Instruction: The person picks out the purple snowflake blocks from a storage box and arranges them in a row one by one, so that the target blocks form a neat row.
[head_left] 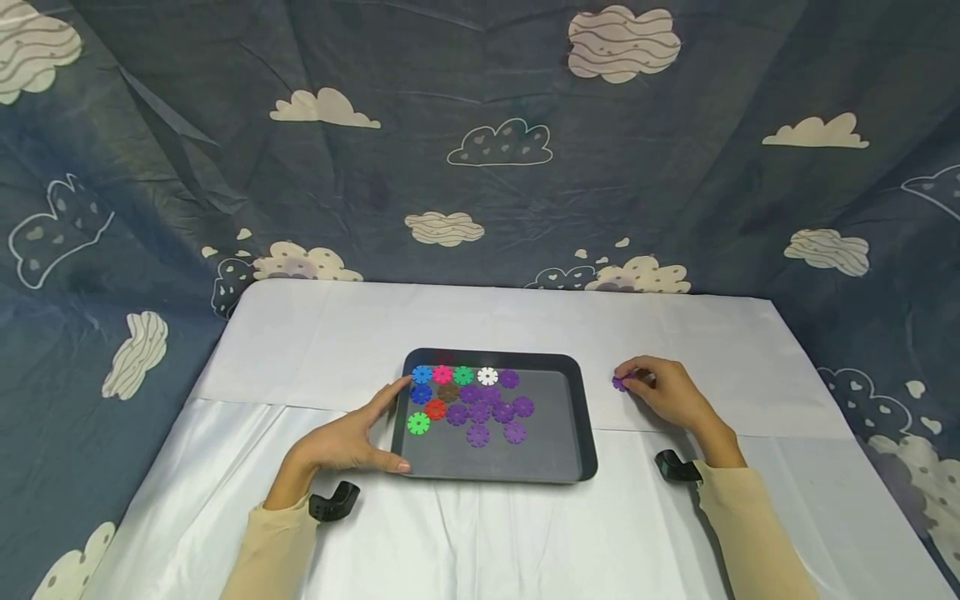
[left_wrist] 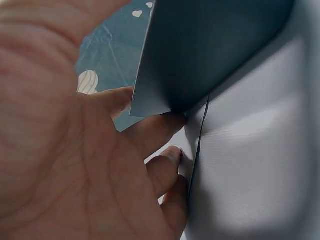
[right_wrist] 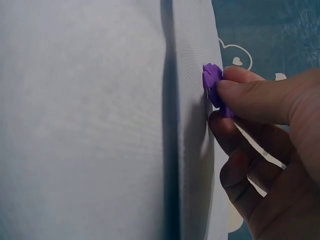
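Observation:
A dark grey tray (head_left: 495,463) lies on the white-covered table. In it are notched, flower-like plastic discs: several purple discs (head_left: 478,435) and others in blue, red, green, brown and white. My left hand (head_left: 341,442) is spread along the tray's left side, thumb at the near left corner and index finger near the far left. In the left wrist view its fingers (left_wrist: 155,132) touch the tray's outer wall (left_wrist: 200,55). Right of the tray, my right hand (head_left: 667,392) pinches a purple notched disc (right_wrist: 212,82) between thumb and fingers, just above or on the cloth; contact is unclear.
White cloth (head_left: 480,533) covers the table, with a seam or fold crossing it. A dark blue curtain with cloud prints (head_left: 442,228) hangs behind and at both sides. Black wrist devices (head_left: 335,502) are worn on both forearms.

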